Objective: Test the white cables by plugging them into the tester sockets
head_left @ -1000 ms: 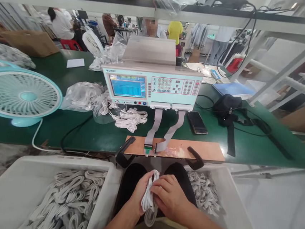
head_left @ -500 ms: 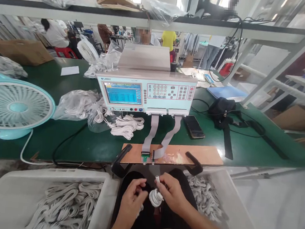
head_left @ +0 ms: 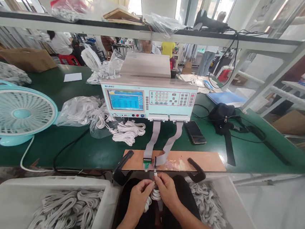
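My right hand (head_left: 167, 190) pinches one plug end (head_left: 155, 174) of a coiled white cable (head_left: 156, 194). That plug meets the small metal connector at the end of the right ribbon cable (head_left: 165, 150); how far in it sits I cannot tell. Just left of it, my left hand (head_left: 139, 196) is closed, thumb and forefinger pressed together, with part of the white cable's loops showing beside its palm. What its fingertips hold is mostly hidden. A green circuit board (head_left: 147, 165) with a connector ends the left ribbon cable (head_left: 152, 139).
A tester with a lit screen (head_left: 127, 100) stands on the green table. Black clamps (head_left: 124, 165) grip the orange board (head_left: 207, 162). Bins of coiled cables flank my knees, left (head_left: 7, 190) and right (head_left: 238, 205). A phone (head_left: 195, 132) and a fan (head_left: 20, 112) lie beyond.
My right hand has moved up and left, bringing the plug to the right ribbon cable's connector. My left hand has come up and closer to it, its fingers now pinched. The view has tilted slightly up.
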The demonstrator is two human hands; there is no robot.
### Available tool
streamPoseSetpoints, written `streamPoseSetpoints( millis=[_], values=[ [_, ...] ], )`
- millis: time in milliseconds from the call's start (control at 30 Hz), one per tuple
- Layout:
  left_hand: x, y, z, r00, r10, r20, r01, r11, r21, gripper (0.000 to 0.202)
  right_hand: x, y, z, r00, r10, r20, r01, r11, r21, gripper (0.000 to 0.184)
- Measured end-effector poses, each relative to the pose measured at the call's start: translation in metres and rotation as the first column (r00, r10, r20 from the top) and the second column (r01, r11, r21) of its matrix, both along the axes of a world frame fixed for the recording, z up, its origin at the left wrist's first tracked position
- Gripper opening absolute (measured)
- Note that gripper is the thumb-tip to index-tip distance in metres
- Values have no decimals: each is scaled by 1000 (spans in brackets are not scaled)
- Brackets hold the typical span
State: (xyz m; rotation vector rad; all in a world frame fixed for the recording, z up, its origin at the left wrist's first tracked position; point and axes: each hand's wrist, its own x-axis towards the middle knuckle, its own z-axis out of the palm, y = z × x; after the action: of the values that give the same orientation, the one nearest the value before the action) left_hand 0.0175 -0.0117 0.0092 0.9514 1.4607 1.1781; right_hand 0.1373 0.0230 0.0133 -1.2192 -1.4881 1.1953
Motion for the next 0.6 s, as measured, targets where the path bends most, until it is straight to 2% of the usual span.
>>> streamPoseSetpoints(
  millis=[133,233,367,433,533,600],
  values=[
    [-3,-2,-7,996,81,-38,-81,997,21,22,-3,1,3,995,9,-96,-15,998,-68,26],
    [-6,-1,-2,996,84,11,-84,996,12,19,-5,2,8,982,25,-190,-57,984,-167,28],
    [-13,7,17,992,-48,117,51,998,-23,16,-7,4,15,946,-13,-323,-101,937,-335,30],
    [-18,11,26,985,-133,111,137,990,-24,15,-9,6,19,926,-53,-374,-110,910,-401,30],
    [-26,16,33,960,-277,-41,279,959,48,19,-12,7,24,897,-103,-431,-120,880,-459,32],
    [-28,16,32,935,-313,-169,334,935,118,26,-12,7,25,884,-112,-455,-132,872,-471,33]
  ],
)
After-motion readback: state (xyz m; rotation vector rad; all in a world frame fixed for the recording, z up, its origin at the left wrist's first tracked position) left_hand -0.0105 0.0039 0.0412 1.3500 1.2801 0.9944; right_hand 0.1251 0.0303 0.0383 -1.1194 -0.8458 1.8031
